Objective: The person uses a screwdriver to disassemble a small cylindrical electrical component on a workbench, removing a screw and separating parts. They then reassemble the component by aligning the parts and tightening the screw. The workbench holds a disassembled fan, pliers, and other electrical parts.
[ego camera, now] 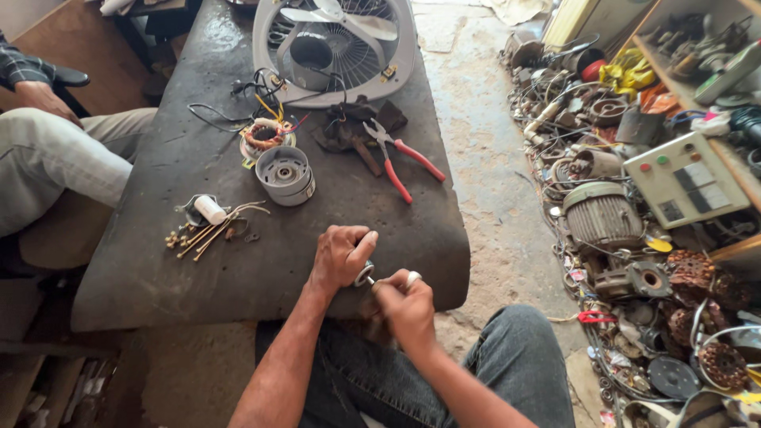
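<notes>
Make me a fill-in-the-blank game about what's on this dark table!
1. The pliers on the table have ___ handles.
2. Both hands, left and right, hold a small metal part at the table's ___ edge.
3. The round metal motor cover lies to the ___ of the pliers.
4. The white fan lies at the table's ___ end.

Missing words: red; near; left; far

A small metal part (pixel 365 275), round and silvery with a thin shaft poking out to the right, sits low in the frame just left of centre, at the near edge of the dark table (pixel 238 269). It is pinched between both hands, mostly hidden by fingers, so only a sliver of its rim and shaft shows.
</notes>
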A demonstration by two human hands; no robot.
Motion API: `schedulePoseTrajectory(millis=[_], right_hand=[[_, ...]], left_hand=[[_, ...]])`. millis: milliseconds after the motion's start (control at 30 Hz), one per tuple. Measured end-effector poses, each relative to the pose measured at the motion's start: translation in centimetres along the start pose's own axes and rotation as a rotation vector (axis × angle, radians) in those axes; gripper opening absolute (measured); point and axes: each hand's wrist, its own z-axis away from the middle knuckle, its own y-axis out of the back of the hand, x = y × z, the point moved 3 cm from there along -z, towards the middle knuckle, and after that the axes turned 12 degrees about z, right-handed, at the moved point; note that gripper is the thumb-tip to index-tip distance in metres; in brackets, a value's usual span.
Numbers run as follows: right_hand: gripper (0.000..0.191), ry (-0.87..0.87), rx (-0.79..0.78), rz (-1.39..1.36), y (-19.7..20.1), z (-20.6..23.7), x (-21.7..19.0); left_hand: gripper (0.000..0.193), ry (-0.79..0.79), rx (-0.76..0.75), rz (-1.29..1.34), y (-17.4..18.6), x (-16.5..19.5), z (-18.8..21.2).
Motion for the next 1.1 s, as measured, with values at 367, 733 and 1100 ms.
schedulePoseTrajectory(millis=[367, 733, 1100], right_hand=[[0.006, -0.636, -0.095, -0.676, -1.0, 0.7, 0.8], [0.005, 0.454, 0.008, 0.309, 1.5, 0.1, -2.8], [0.003, 0.216, 0.010, 0.131, 0.8, -0.3, -1.5]], left_hand=[[0.038, 0.003, -0.062, -0.066, -0.1, -0.4, -0.2], [0.039, -0.011, 0.048, -0.030, -0.2, -0.2, 0.1], [0.037, 0.129, -0.026, -0.092, -0.2, -0.1, -0.2]])
